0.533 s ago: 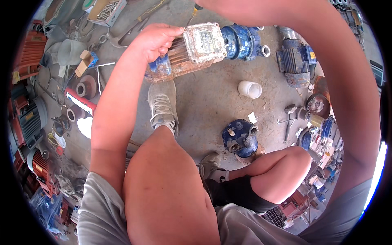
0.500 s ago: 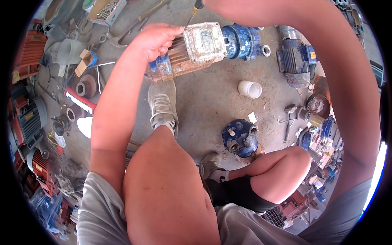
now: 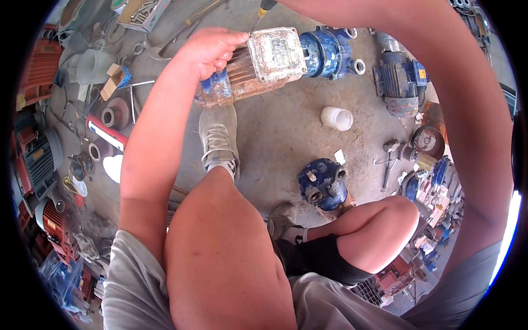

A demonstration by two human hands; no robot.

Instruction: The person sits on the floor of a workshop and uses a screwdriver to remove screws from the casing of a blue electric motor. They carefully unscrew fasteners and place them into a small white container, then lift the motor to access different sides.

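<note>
My left hand (image 3: 212, 54) is closed, thumb and forefinger pinched at the near-left corner of a worn, whitish terminal box cover (image 3: 276, 55). What the pinch holds is too small to make out. The cover sits on a rusty, finned electric motor (image 3: 242, 82) with a blue pump end (image 3: 325, 52). A screwdriver (image 3: 267, 5) with a yellow and black handle slants down, its thin shaft ending by my left fingertips. Its handle runs up out of view beside my right hand (image 3: 289, 2), whose fingers the upper edge cuts off. My right forearm arches over the pump.
A white plastic cup (image 3: 336, 119) and a blue pump casing (image 3: 323, 184) stand on the floor to the right. Beyond them are a blue motor (image 3: 400, 82) and a hammer (image 3: 389, 165). At left lie a T-handle wrench (image 3: 132, 102), a red-and-white tube (image 3: 105, 132) and an open box (image 3: 143, 14).
My right forearm has risen a little, baring more of the pump end. The screwdriver has shifted slightly. My left hand keeps its pinch at the cover's corner.
</note>
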